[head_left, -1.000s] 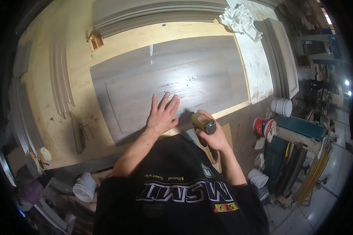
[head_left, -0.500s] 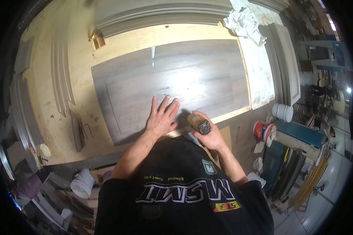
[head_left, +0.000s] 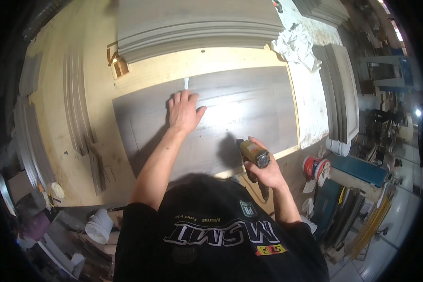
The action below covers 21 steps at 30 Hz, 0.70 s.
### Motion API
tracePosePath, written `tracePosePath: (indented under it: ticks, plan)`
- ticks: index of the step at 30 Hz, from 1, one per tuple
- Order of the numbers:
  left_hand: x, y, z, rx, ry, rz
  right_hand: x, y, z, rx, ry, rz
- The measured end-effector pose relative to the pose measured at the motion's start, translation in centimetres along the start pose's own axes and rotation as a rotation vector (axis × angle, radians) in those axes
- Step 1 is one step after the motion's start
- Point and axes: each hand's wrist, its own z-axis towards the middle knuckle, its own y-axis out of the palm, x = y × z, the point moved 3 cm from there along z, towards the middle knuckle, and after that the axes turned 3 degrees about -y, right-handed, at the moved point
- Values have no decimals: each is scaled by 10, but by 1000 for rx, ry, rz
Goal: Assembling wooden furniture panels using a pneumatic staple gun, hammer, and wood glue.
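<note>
A large grey door panel (head_left: 249,117) lies flat on a plywood workbench (head_left: 61,117). My left hand (head_left: 183,112) rests palm down on the panel near its far edge, fingers spread and pointing away from me. My right hand (head_left: 268,171) is closed around a small yellow and black power tool (head_left: 254,154), held just above the near right edge of the panel. My black shirt fills the bottom of the view.
A stack of grey panels (head_left: 197,26) lies at the back of the bench. Grey mouldings (head_left: 77,98) lie at the left, more panels (head_left: 340,89) at the right. A crumpled white cloth (head_left: 293,44) sits at the back right. A red and white can (head_left: 316,168) stands right of the bench.
My left hand has slid farther away across the panel, the arm stretching out. My right hand with the tool has stayed near the panel's near right edge.
</note>
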Motion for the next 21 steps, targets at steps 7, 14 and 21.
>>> tracePosePath:
  ticks: [7, 14, 21]
  plan:
    - [2, 10, -1, -117, -76, -155, -29, 7, 36, -69, -55, -58]
    - [5, 11, -32, -131, -80, -231, -65, 30, 68, -122, -151, -101]
    - [1, 12, -37, -166, -82, -226, -70, 46, 86, -155, -225, -173]
